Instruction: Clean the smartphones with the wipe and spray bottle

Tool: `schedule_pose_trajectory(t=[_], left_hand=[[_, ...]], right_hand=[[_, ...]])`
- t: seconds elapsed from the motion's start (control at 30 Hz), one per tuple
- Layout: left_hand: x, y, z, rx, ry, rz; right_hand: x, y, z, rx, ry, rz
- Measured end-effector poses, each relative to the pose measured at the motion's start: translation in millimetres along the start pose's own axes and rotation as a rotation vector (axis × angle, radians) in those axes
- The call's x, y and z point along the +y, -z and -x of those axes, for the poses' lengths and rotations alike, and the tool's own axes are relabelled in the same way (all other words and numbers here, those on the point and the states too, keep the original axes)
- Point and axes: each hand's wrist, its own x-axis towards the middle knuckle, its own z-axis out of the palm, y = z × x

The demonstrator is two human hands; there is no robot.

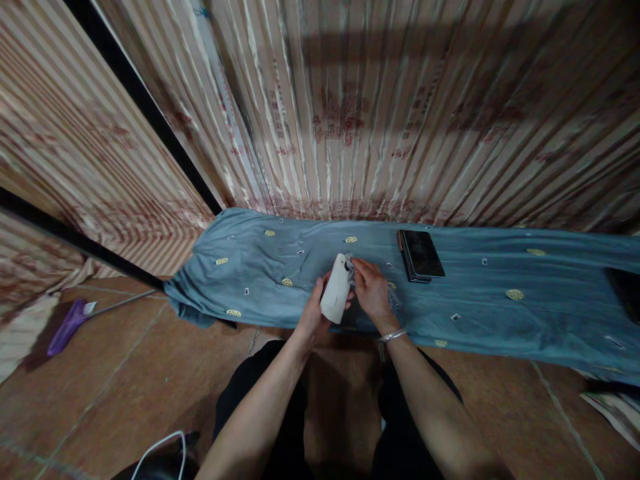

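One striped curtain (350, 120) hung behind one blue cloth (310, 233), two black poles (149, 107) stood at left, left hand (316, 310) curled fingers round one white object (336, 290) above the cloth, right hand (370, 290) pinched clear plastic (349, 263) at its end

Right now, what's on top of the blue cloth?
A black slab and, at right, another dark object. The left hand, right hand and white object hide part of the blue cloth; anything there is unseen.
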Motion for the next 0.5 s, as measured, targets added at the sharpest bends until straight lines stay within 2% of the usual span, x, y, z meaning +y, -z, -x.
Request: schedule_pose_trajectory(t=[0.17,0.33,0.5], left_hand=[[0,-2.2,2,0.018,-0.031,-0.035],[-3,0.0,-3,0.033,-0.097,0.004],[0,7.6,-6,0.172,-0.033,0.058]], right_hand=[[-8,-1,4,0.005,0.106,0.078],[-27,-2,15,-0.033,0.235,0.053],[-53,-1,38,-0.064,0.397,0.023]])
